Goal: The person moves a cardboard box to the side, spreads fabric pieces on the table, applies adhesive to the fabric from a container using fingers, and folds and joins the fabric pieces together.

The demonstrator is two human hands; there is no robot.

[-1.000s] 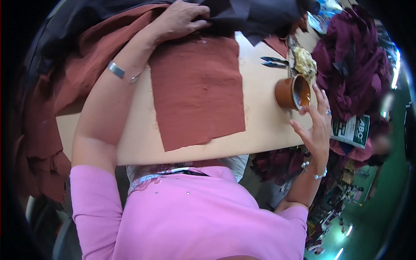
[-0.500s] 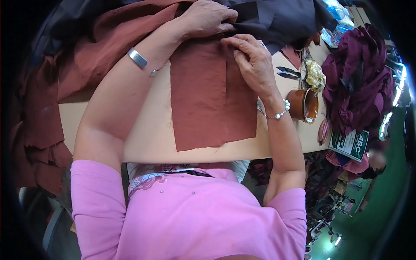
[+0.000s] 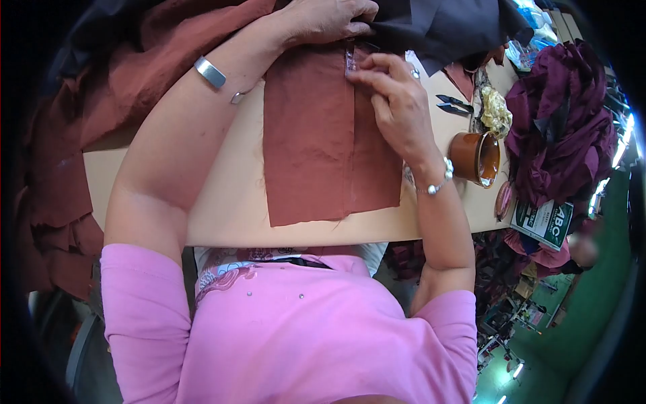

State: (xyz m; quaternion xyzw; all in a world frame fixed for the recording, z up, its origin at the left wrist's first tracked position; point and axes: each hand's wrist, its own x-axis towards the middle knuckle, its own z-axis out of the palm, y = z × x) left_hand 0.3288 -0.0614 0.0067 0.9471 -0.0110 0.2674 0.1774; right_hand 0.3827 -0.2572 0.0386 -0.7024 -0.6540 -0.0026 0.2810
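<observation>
"Rust-brown cloth panel (image 3: 306, 148): where is it spread, and how is it judged to handle?"

"It is spread at upper centre of the frame; light, soft, easily creased, best taken by its edges."

"And the hands?"

"Above it, the left hand (image 3: 331, 19) is curled, its hold hidden; the right hand (image 3: 399, 94) is bent, fingertips set at a glossy strip (image 3: 350, 62). Whether that is pinched cannot be told."

cloth (image 3: 306, 148) on table (image 3: 225, 195), pot (image 3: 463, 155) right, snips (image 3: 455, 105) behind pot
</observation>
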